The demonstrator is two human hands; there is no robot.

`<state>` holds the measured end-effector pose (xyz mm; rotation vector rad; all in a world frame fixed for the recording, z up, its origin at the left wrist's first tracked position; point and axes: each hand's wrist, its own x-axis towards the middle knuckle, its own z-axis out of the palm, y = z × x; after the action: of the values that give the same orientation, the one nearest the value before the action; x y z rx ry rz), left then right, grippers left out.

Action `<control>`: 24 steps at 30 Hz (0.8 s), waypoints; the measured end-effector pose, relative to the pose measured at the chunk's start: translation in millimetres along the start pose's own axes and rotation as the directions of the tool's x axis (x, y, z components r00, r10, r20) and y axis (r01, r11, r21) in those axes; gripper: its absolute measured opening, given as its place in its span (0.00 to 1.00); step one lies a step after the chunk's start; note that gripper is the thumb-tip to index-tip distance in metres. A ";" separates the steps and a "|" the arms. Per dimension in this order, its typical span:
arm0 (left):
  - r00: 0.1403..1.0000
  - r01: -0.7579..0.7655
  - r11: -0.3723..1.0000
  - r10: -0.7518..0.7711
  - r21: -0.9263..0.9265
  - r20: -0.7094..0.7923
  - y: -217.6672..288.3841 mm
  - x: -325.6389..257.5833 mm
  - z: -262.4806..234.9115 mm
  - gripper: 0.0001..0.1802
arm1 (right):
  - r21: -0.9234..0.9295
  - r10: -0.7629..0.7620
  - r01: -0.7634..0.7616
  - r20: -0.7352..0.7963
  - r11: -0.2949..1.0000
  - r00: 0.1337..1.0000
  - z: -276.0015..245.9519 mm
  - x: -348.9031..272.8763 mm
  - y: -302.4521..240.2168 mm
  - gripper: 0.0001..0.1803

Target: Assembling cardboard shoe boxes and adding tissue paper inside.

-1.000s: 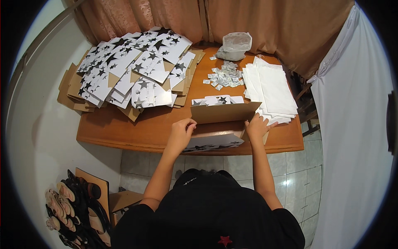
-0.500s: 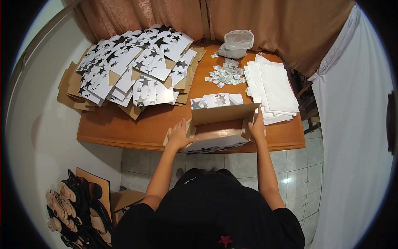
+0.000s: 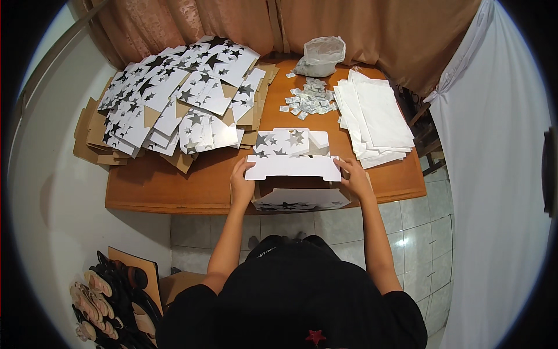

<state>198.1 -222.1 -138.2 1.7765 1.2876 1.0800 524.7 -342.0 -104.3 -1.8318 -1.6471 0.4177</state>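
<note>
Two hands on the same box, one at each end. The left hand (image 3: 241, 187) and right hand (image 3: 356, 179) are holding a white star-printed carton (image 3: 293, 174) at the near edge of the wooden table (image 3: 174, 186), partly hanging out over the person's lap. What changed: a second ago the brown inside of the flap was facing up and the box sat more open; now that flap has been swung over, so a plain white panel shows on top. Looks like the folding is moving along, with the lid side closing up.

Grip-wise, both hands are curled around the carton's short ends, fingers pressing inward against the cardboard, not spread flat. Further back sit the heap of flat star-printed blanks (image 3: 174, 99), a stack of white sheets (image 3: 375, 116) and small silver packets (image 3: 311, 102).
</note>
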 end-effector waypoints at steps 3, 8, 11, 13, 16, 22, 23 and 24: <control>0.983 -0.058 0.991 0.035 0.121 0.182 -3.0 1.3 -12.3 0.27 | -0.285 0.112 -0.067 0.145 0.956 0.983 -6.3 -0.9 -8.4 0.36; 0.898 -0.239 0.860 0.019 0.451 0.440 31.2 -4.4 -31.9 0.37 | -0.493 0.202 -0.109 0.139 0.863 0.969 -9.2 -9.0 -22.0 0.51; 0.817 -0.301 0.813 -0.049 0.498 0.575 34.7 -14.3 -22.6 0.56 | -0.222 0.215 -0.181 0.136 0.958 0.967 -8.9 -11.5 -15.6 0.47; 0.799 -0.248 0.845 -0.098 0.474 0.594 38.6 -13.6 -19.3 0.60 | -0.130 0.199 -0.199 -0.016 0.971 0.980 -4.0 -14.2 5.7 0.45; 0.752 -0.191 0.863 -0.178 0.467 0.635 45.0 -12.8 -18.3 0.72 | -0.161 0.245 -0.296 -0.278 0.941 0.929 -10.5 -18.2 33.5 0.38; 0.720 -0.277 0.781 -0.217 0.560 0.659 56.3 -20.6 -15.6 0.89 | 0.609 0.631 -0.650 0.296 0.454 0.717 -57.6 -17.1 30.2 0.21; 0.727 -0.306 0.744 -0.219 0.593 0.650 58.3 -21.9 -14.4 0.91 | 0.662 0.529 -0.580 0.312 0.475 0.789 -56.1 -19.2 27.6 0.21; 0.726 -0.309 0.745 -0.216 0.591 0.652 59.9 -22.0 -12.4 0.91 | 0.712 0.420 -0.507 0.319 0.485 0.850 -53.5 -19.6 24.9 0.22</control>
<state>206.7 -259.1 -85.5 2.4159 1.1843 -0.1733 573.5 -374.3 -83.4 -1.5088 -0.7233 1.2740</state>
